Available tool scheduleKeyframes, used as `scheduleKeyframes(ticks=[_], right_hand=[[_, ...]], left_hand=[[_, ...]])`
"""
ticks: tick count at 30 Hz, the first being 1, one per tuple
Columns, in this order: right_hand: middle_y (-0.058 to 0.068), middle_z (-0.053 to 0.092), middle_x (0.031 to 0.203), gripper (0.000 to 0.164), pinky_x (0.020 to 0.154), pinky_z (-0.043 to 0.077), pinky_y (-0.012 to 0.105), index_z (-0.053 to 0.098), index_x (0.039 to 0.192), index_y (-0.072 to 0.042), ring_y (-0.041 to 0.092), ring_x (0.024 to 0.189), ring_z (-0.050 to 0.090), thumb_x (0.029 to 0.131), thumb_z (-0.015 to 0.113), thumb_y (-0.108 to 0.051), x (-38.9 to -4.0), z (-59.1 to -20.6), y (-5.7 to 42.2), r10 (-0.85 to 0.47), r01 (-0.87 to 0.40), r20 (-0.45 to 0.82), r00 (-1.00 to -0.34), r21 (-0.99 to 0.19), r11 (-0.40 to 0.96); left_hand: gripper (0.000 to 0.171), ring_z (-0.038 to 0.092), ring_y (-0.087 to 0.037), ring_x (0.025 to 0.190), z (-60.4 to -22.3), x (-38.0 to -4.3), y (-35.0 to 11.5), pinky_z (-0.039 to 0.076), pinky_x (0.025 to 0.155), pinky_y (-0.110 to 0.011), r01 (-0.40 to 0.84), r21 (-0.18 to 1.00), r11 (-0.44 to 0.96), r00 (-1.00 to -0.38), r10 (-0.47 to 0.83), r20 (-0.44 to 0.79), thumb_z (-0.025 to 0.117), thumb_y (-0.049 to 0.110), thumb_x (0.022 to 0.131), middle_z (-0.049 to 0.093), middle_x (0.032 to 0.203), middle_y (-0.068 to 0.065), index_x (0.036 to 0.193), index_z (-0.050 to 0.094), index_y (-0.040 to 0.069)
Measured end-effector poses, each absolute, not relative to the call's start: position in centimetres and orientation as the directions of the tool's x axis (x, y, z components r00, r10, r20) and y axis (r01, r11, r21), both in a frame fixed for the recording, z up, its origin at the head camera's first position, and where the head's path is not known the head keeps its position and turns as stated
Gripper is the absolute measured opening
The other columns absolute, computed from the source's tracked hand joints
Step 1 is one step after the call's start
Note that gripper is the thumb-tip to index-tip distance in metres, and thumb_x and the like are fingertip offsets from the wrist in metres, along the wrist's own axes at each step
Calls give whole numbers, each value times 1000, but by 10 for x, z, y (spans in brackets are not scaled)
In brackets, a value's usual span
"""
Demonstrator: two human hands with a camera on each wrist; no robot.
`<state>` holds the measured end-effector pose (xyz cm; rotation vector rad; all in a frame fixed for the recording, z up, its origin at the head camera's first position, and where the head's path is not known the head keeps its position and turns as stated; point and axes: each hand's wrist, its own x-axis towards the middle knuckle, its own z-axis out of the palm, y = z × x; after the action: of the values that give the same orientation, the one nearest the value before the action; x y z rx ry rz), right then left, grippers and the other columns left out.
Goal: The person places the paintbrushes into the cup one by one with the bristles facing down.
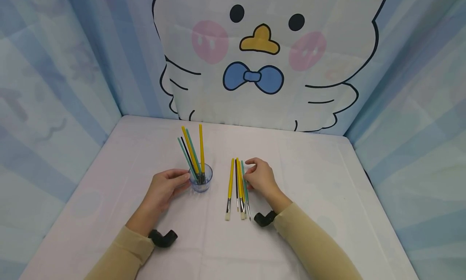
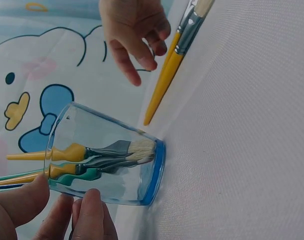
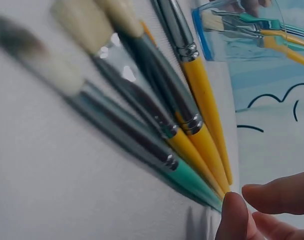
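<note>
1. The left hand (image 1: 165, 191) holds the clear cup (image 2: 107, 132) at its side, thumb by the rim. If that grip slackened or pushed sideways, the cup could slide or tip on the worktop (image 1: 309, 183).
2. The brushes in the cup (image 1: 191, 150) stand bristles down, most leaning toward the left hand, their long handles well above the rim. That high, one-sided weight could topple a light cup if a handle were knocked.
3. The right hand (image 1: 263, 177) is at the handle end of the green brush (image 3: 194, 182), lying at the right of a loose row. Its grip is narrow, thumb and forefinger slightly apart with nothing seen between; I cannot tell whether the fingertips touch the handle. A poor pinch on so thin an end could let it roll away.
4. The yellow brushes (image 3: 209, 155) lie close beside the green one, so a careless pinch might drag or catch two together.
5. The dark brush (image 1: 237, 187) is thin and sits next to them; a nudge could fan it out toward the lone yellow brush (image 1: 230, 187).
6. The black wrist piece (image 1: 265, 218) hangs near the green brush's bristles, and a low sweep of the forearm might shove them.
</note>
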<state>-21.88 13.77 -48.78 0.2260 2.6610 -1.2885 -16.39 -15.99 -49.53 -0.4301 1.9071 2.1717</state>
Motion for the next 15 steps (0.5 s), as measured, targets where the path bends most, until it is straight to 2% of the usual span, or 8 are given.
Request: scheduleKeyframes(ticks=[6, 15], right_hand=[[4, 66, 85, 48, 48, 49, 22, 65, 137, -12, 15, 51, 60, 91, 78, -5, -218, -492, 140, 54, 197, -217, -975, -721, 665], [3, 66, 82, 47, 48, 49, 23, 67, 134, -10, 14, 52, 59, 88, 79, -5, -217, -499, 141, 29, 151, -183, -983, -699, 699]], left_hand=[[41, 74, -9, 99, -496, -164, -160, 67, 94, -24, -349, 927, -140, -935, -22, -355, 75, 7, 101, 70, 114, -5, 136, 64, -11], [41, 74, -8, 97, -496, -164, -160, 67, 94, -24, -345, 927, -147, -937, -13, -350, 75, 7, 101, 71, 111, -3, 136, 64, -12]])
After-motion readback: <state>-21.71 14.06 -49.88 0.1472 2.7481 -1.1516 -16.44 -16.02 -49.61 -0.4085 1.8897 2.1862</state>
